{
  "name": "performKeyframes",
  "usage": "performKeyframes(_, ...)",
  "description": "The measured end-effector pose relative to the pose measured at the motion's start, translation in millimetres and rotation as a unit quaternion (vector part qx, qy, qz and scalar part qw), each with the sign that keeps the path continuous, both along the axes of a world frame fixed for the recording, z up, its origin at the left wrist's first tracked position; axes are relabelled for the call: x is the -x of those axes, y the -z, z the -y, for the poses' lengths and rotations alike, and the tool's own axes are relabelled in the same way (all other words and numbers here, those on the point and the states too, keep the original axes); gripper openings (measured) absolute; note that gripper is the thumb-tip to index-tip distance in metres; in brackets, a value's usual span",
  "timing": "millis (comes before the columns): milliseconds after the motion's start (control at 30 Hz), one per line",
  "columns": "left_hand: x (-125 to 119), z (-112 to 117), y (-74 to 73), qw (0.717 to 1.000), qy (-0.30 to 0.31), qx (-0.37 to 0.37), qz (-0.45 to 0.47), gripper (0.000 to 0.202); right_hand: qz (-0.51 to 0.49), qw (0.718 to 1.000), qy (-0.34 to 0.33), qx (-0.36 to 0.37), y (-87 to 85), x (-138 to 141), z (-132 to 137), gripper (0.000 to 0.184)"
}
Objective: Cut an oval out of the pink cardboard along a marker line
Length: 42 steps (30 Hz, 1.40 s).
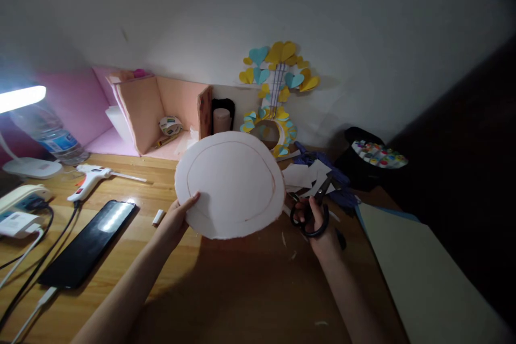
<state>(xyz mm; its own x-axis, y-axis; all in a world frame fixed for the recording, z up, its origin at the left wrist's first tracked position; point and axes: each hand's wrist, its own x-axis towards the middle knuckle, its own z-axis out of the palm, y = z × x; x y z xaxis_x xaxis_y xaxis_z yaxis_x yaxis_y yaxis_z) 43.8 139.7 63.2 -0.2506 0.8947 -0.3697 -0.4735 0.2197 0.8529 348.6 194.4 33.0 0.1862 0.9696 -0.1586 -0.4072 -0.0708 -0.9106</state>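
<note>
My left hand [183,217] grips the lower left edge of a round white cardboard disc [231,183], thumb on its face and the other fingers hidden behind. A pencil-like circle is drawn a little inside the disc's rough rim. The disc is held up above the wooden table, facing me. To its right, my right hand [316,220] is closed round a pair of black-handled scissors [322,191], whose blades point up and away over white paper scraps [302,176]. The scissors are apart from the disc.
On the left are a phone [91,244], a hot glue gun [92,180], a power strip [22,199], a water bottle [60,137] and a lamp [24,98]. Cardboard compartments [139,113] and a paper-heart decoration [278,88] stand along the wall. A large pale sheet [427,269] lies right.
</note>
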Motion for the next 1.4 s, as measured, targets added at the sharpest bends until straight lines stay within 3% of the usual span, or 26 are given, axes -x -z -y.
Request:
performKeyframes(233, 7, -3, 11.1, 1.0, -0.027, -0.004, 0.0, 0.037, 0.087, 0.993, -0.073, -0.034, -0.8, 12, 11, 0.046)
performKeyframes(367, 8, -2, 8.5, 1.0, -0.002, -0.011, -0.016, 0.042, 0.145, 0.985, -0.085, -0.036, -3.3, 20, 14, 0.044)
performKeyframes(533, 6, 4, 4.5, 0.994, 0.043, 0.007, -0.101, 0.044, 0.145, 0.985, -0.092, -0.024, -4.0, 22, 19, 0.035)
performKeyframes(633, 4, 4, 5.1, 0.986, 0.058, -0.032, -0.152, 0.046, 0.128, 0.989, -0.068, -0.029, -0.8, 17, 17, 0.032)
performKeyframes(767, 3, -1, 8.6, 0.978, 0.045, -0.124, -0.162, 0.058, 0.094, 0.994, 0.015, -0.048, 5.9, 2, 4, 0.037)
performKeyframes(867, 0, -3, 11.8, 0.976, 0.047, -0.128, -0.169, 0.062, 0.072, 0.994, 0.067, -0.05, 8.9, -10, -10, 0.043)
performKeyframes(1000, -6, -3, 14.9, 0.97, 0.085, -0.13, -0.189, 0.065, 0.059, 0.993, 0.087, -0.058, 9.2, -22, -24, 0.048)
performKeyframes(1200, -11, -6, 20.3, 0.974, 0.101, -0.116, -0.164, 0.074, 0.094, 0.993, 0.018, -0.068, 11.9, -21, -24, 0.034)
performKeyframes(1400, -5, -11, 21.0, 0.979, 0.072, -0.089, -0.17, 0.061, 0.192, 0.975, -0.09, -0.067, 9.8, -9, -14, 0.042)
